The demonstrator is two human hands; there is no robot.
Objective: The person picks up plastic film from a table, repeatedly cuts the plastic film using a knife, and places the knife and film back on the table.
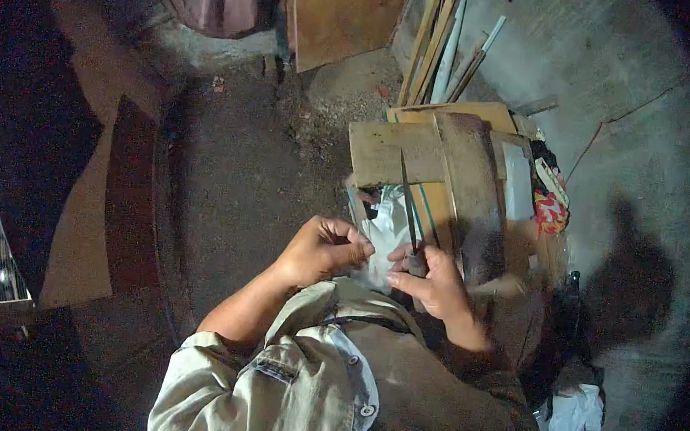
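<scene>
My right hand (pixel 437 286) is closed around the dark handle of a knife (pixel 409 196) with a long, narrow blade. The blade points away from me, over the cardboard. My left hand (pixel 322 250) is held in a pinch, thumb against fingertips, a short way left of the right hand. Whatever may be between those fingertips is too small to make out. Just beyond both hands, and partly behind them, lies a crumpled white plastic bag (pixel 389 223) at the near left edge of the cardboard.
Flattened cardboard boxes (pixel 403 151) are stacked ahead and to the right. Wooden strips and pipes (pixel 435 44) lean on the wall behind them. A brown board (pixel 348 17) stands at the back. Another white bag (pixel 574 422) lies at lower right, near a dark bottle (pixel 572 294).
</scene>
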